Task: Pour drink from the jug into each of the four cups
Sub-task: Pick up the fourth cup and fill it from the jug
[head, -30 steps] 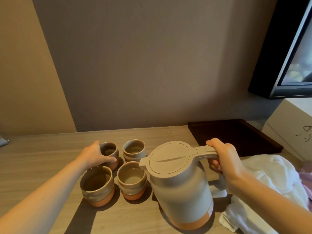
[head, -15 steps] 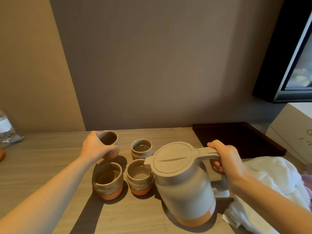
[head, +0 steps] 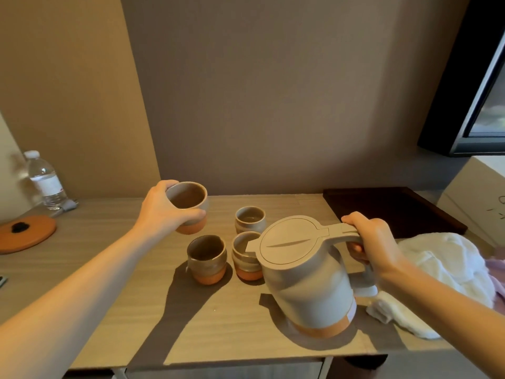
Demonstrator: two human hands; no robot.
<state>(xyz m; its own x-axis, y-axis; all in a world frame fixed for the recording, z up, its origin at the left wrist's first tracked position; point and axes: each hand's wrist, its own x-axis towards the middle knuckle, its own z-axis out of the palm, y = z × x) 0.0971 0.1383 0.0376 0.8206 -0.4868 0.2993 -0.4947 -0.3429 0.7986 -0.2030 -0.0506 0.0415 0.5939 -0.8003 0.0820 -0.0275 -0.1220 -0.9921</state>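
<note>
My left hand [head: 164, 212] grips a grey cup with an orange base [head: 191, 206] and holds it in the air, tilted toward me, above the wooden table [head: 109, 283]. Three matching cups stand on the table: one at the back [head: 250, 221], one in front on the left [head: 207, 259], and one in front on the right [head: 246, 258], partly hidden by the jug's spout. The beige jug with a closed lid and orange base [head: 306, 280] stands at the right, tipped slightly left. My right hand [head: 371, 242] is closed around its handle.
A dark tray [head: 390, 209] lies at the back right, with a white cloth [head: 448, 272] in front of it and a white box [head: 481, 198] beside it. A water bottle [head: 45, 180] and an orange round lid [head: 26, 232] sit at the far left. The table's front edge is close.
My left hand has lifted the back-left cup off the table and raised it. The jug has stayed in my right hand's grip, and the view has shifted to the left.
</note>
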